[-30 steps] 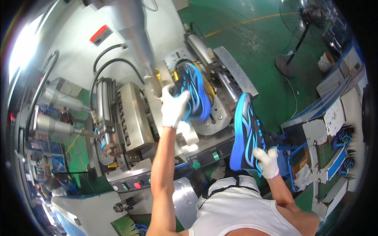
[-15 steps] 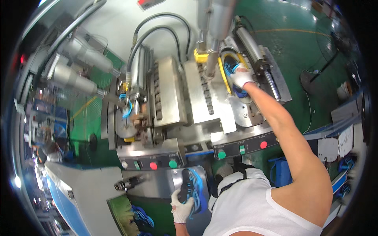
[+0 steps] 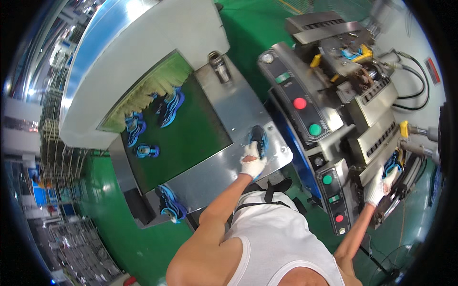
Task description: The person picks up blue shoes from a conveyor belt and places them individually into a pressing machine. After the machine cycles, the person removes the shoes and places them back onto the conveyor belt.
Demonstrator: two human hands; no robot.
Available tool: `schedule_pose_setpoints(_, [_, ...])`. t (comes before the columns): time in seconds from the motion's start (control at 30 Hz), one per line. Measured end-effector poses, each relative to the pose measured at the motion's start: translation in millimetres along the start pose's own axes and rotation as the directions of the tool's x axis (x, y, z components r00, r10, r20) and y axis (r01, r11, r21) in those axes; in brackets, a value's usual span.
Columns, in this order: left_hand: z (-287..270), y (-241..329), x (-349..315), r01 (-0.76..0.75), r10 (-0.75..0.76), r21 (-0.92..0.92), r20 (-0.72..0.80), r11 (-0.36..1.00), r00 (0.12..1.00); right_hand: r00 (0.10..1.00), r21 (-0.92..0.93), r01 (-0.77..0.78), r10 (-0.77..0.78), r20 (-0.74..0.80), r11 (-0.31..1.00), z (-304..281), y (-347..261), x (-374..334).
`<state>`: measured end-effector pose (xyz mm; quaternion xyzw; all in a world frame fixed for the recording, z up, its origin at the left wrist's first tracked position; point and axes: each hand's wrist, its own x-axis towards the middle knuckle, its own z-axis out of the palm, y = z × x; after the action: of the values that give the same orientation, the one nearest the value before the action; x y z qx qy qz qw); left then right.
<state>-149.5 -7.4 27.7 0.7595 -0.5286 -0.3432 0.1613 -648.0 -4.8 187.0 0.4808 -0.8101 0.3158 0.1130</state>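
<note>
In its white glove, my left hand (image 3: 253, 162) grips a black and blue sports shoe (image 3: 258, 137) by one end. That shoe rests on the metal rim (image 3: 234, 164) of the conveyor table. Off to the right, my gloved right hand (image 3: 378, 187) holds another blue and black shoe (image 3: 392, 163) at the pressing machine (image 3: 377, 133). Part of this second shoe is hidden by my fingers and the machine. A third blue piece, likely a shoe (image 3: 352, 53), sits in the machine's far station.
Several blue and black shoes lie on the green belt (image 3: 186, 138), including one shoe (image 3: 167, 107) beside the fringed curtain (image 3: 160, 78). Another shoe (image 3: 170, 202) stands at the near left rim. Control panels with buttons (image 3: 299, 103) edge the machine. Metal cylinders (image 3: 424, 143) project at right.
The view has swung left, bringing the conveyor table to the middle and the machine to the right. Both hands remain at their shoes; my left hand's shoe lies on the metal rim.
</note>
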Motion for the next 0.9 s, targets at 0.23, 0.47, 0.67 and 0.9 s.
schedule_pose_setpoints(0.23, [-91.0,-66.7,39.9,-0.195,0.258,-0.184,0.441,0.963,0.859,0.794,-0.685,0.496,0.040,0.606,0.534,119.3,-49.6,-188.2])
schedule_pose_setpoints(0.47, [-304.2,-334.2,64.4,0.223,0.112,0.343,-0.734,0.912,0.670,0.660,-0.584,0.228,0.317,0.681,0.779,48.8,-138.8,-168.2])
schedule_pose_setpoints(0.67, [-368.9,-489.6,50.3,0.509,-0.299,0.153,-0.655,0.847,0.694,0.450,-0.405,0.144,0.305,0.839,0.903,37.6,-128.0,-233.6])
schedule_pose_setpoints(0.9, [-359.7,-438.2,34.2,0.232,-0.017,0.315,-0.561,0.920,0.828,0.304,-0.289,0.235,0.212,0.929,0.928,50.8,-237.3,-236.0])
